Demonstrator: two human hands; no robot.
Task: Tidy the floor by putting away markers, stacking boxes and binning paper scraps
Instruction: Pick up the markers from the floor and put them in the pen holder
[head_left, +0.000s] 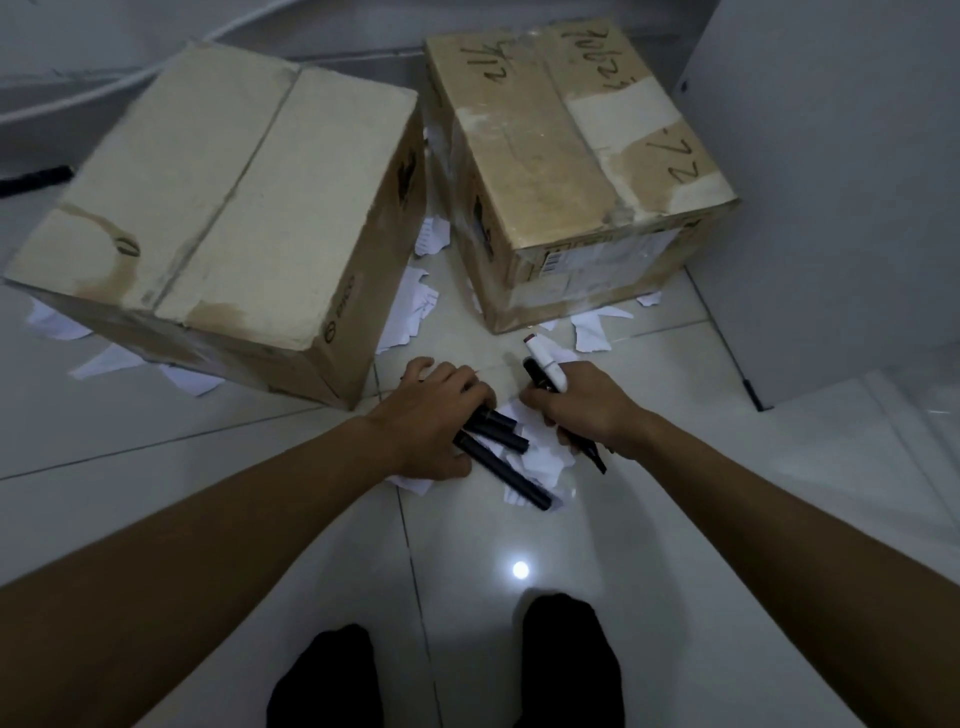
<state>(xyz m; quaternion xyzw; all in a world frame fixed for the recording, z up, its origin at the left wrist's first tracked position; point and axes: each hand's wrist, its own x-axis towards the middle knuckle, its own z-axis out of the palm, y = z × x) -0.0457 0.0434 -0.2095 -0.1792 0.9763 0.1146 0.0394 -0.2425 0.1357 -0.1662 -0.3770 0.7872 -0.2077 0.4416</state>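
Two closed cardboard boxes stand on the tiled floor: a pale one (218, 208) at the left and a taped one with handwriting (576, 161) at the right. In front of them my left hand (441, 410) presses down on several black markers (498, 452) lying over white paper scraps (540, 460). My right hand (587, 405) is closed around a bundle of markers, one white (545, 366) and the others black, sticking out above and below the fist. More torn paper (415, 306) lies between and around the boxes.
A grey cabinet side (831, 182) rises at the right. White cables (104, 88) run along the far wall, with a black object (36, 179) at the far left. My two dark-socked feet (571, 660) stand at the bottom.
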